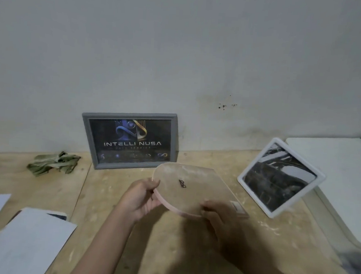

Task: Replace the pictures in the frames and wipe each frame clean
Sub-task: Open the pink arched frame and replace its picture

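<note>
Both my hands up over bench [167, 253]: left hand [141, 198] grips left rim of pink-edged frame [184, 188], back side up; right hand [223, 217] holds near-right edge. Grey frame [130, 140] leans on wall at back edge. White frame [279, 178] tilted at right edge. Green cloth [54, 163] back-left. White papers [24, 243] near-left corner.

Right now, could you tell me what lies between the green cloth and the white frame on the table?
In the head view, the grey frame leaning on the wall stands between the green cloth and the white frame, with bare tabletop either side.
</note>
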A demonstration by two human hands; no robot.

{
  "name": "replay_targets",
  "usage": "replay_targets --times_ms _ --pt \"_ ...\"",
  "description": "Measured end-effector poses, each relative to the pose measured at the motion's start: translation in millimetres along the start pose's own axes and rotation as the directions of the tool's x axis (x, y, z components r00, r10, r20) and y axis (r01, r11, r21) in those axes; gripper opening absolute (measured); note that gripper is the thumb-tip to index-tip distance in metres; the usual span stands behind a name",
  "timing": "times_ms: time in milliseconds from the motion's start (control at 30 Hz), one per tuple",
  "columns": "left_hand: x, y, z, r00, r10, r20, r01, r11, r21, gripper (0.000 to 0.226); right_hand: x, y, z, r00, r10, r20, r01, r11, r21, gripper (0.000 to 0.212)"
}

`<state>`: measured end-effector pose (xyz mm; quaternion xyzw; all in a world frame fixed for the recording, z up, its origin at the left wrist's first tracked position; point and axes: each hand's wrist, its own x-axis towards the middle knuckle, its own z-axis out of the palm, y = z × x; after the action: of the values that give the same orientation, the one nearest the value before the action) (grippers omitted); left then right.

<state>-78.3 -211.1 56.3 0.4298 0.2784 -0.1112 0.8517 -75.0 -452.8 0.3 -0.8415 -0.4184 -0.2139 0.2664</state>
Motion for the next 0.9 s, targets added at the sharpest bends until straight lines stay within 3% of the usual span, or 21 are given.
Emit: replay_targets --times_ms 67,133,233,367,500,633,767,900 --pt "-9 -15 -21 1.000 0.010 0.020 -0.010 1.000 0.020 0.017 -19 -7 9 0.998 0.048 0.051 -0.050 0.997 0.050 0.019" --pt "-14 -28 -42 0.999 0.010 0.033 -0.011 0.999 0.037 0.020 -33 -10 16 0.971 0.218 0.100 -0.227 0.969 0.096 0.040" --pt "-22 -44 -75 1.000 -0.013 0.026 0.012 0.999 0.036 0.024 -53 -12 34 0.842 0.518 0.149 -0.538 0.828 0.161 0.061" --pt "-30 -57 -105 0.999 -0.027 0.022 0.029 0.997 -0.072 0.027 -64 -14 54 0.697 0.681 0.226 -0.717 0.674 0.180 0.042" --pt "-39 -66 -115 1.000 -0.012 0.021 0.016 0.979 -0.205 0.034 -65 -38 66 0.661 0.684 0.307 -0.742 0.657 0.134 0.033" --pt "-35 -75 -127 0.998 -0.059 -0.039 0.042 0.939 -0.342 0.016 -65 -49 77 0.586 0.707 0.395 -0.801 0.579 0.151 0.058" --pt "-29 -84 -140 0.999 -0.037 0.018 0.041 0.891 -0.451 0.066 -71 -53 85 0.563 0.701 0.437 -0.806 0.583 0.105 0.068" --pt "-33 -82 -135 0.999 0.006 -0.034 -0.019 0.925 -0.379 0.031 -72 -53 87 0.563 0.705 0.430 -0.799 0.598 0.066 0.071"
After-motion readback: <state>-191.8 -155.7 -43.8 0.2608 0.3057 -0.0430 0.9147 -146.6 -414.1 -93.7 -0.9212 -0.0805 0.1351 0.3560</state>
